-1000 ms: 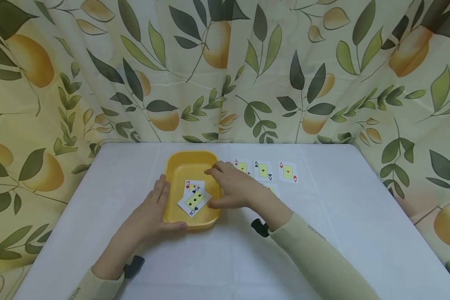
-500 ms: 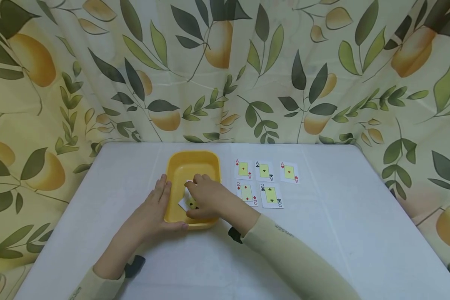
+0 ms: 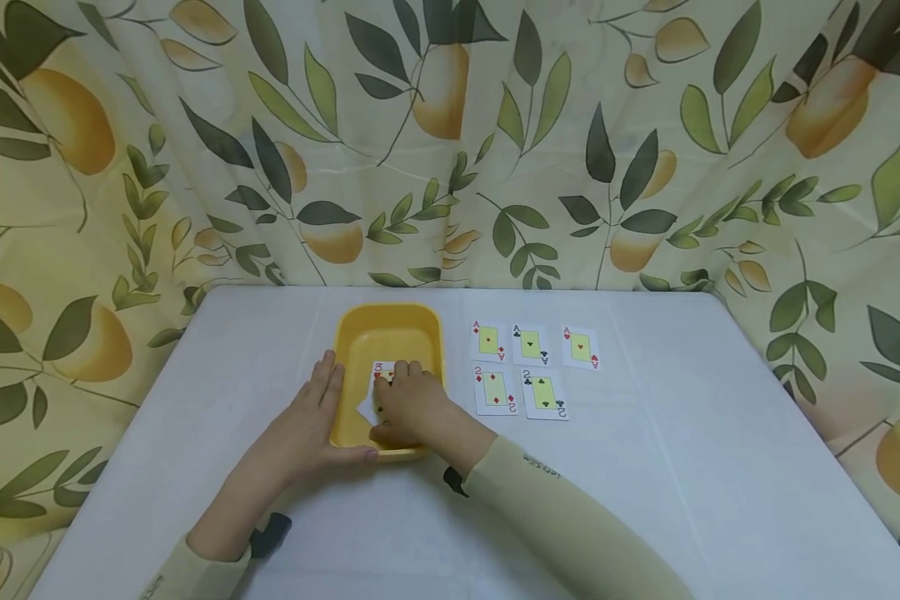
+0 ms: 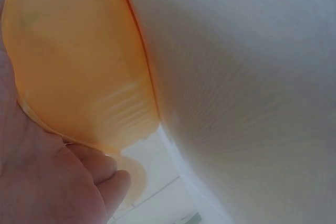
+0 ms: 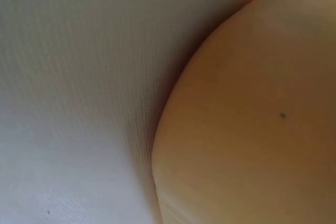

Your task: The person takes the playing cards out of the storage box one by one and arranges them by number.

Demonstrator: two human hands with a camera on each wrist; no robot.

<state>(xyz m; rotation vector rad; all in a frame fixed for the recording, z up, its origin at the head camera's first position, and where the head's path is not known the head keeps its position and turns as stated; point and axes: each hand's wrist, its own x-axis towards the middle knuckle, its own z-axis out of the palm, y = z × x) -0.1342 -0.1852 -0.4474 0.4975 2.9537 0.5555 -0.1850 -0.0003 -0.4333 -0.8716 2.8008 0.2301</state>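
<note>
A yellow plastic tray [image 3: 388, 307] stands on the white table. My left hand [image 3: 300, 429] rests along its left side, fingers straight, thumb at the near rim. In the left wrist view that hand touches the tray's wall [image 4: 79, 61]. Inside the tray, my right hand [image 3: 414, 407] has its fingers and thumb bent onto a black-suited playing card [image 3: 366, 408], mostly hidden under the hand. A three of hearts [image 3: 382, 367] lies partly beneath that card. The right wrist view has only the tray's outer wall [image 5: 252, 108] and the tablecloth, no fingers.
Right of the tray, face-up cards lie in two rows: ace of diamonds [image 3: 488, 341], ace of clubs [image 3: 530, 344] and ace of hearts [image 3: 581, 347] behind, two of diamonds [image 3: 495, 390] and two of clubs [image 3: 545, 393] in front. A fruit-patterned curtain [image 3: 450, 150] hangs behind the table.
My right hand has moved from the tray's right rim left and down onto the cards inside, uncovering the two rows. The left hand stays at the tray's side.
</note>
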